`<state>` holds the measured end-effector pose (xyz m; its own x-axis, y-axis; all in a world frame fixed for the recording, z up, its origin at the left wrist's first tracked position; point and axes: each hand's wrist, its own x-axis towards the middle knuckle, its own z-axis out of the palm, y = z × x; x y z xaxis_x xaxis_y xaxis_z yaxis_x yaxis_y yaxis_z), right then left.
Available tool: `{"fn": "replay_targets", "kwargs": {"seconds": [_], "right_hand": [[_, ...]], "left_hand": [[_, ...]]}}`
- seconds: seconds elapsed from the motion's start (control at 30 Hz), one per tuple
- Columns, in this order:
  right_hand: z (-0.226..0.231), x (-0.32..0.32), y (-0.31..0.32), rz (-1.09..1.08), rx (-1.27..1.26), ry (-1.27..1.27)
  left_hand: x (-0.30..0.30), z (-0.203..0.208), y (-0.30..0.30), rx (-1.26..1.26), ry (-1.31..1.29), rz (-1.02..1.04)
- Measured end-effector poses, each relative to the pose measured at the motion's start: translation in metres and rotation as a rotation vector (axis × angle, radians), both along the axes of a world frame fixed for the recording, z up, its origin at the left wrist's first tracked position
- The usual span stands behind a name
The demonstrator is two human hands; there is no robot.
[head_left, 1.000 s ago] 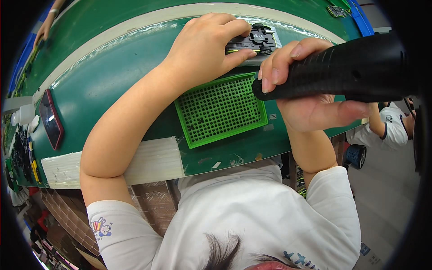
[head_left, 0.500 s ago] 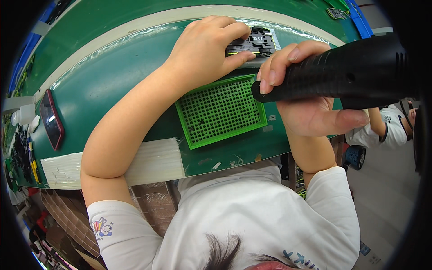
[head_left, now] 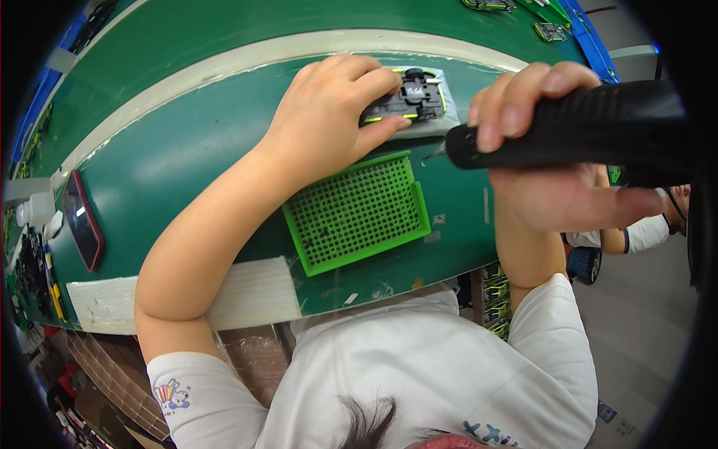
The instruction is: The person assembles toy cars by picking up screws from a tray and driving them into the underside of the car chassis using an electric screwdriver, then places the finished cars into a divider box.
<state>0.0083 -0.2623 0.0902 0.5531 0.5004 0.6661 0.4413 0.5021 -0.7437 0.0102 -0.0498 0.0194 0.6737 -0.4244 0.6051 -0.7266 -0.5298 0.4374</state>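
My left hand [head_left: 336, 105] grips a toy car [head_left: 413, 99], fingers on one side and thumb on the other. The car lies upside down on a pale pad [head_left: 437, 127], its dark underside and wheels facing up and a yellow-green edge showing. My right hand [head_left: 535, 150] is wrapped round a black electric screwdriver [head_left: 583, 127], held roughly level above the bench. Its thin metal bit points left, toward the space between the car and a green perforated tray [head_left: 359, 213]. A few small dark screws sit in the tray's lower left part.
A red-edged phone [head_left: 84, 221] and a small white bottle [head_left: 37, 209] lie at the left. A white padded strip [head_left: 247, 292] covers the bench's front edge. Beyond a pale curved rail [head_left: 359, 41] more toy cars [head_left: 550, 31] lie. At the right, another person's arm [head_left: 617, 239] shows.
The screwdriver in my right hand has moved right, away from the tray, and its bit now shows. My left hand still holds the toy car. The whole view has shifted slightly.
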Motion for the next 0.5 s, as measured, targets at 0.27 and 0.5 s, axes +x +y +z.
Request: {"fn": "replay_targets", "kwargs": {"seconds": [0.27,0.5], "right_hand": [[0.015,0.058,-0.036,-0.037,-0.034,-0.099],[0.002,0.061,-0.017,-0.005,0.008,-0.082]], "left_hand": [[-0.001,0.005,-0.004,0.016,0.017,-0.008],[-0.001,0.008,-0.003,0.041,0.046,0.013]]}}
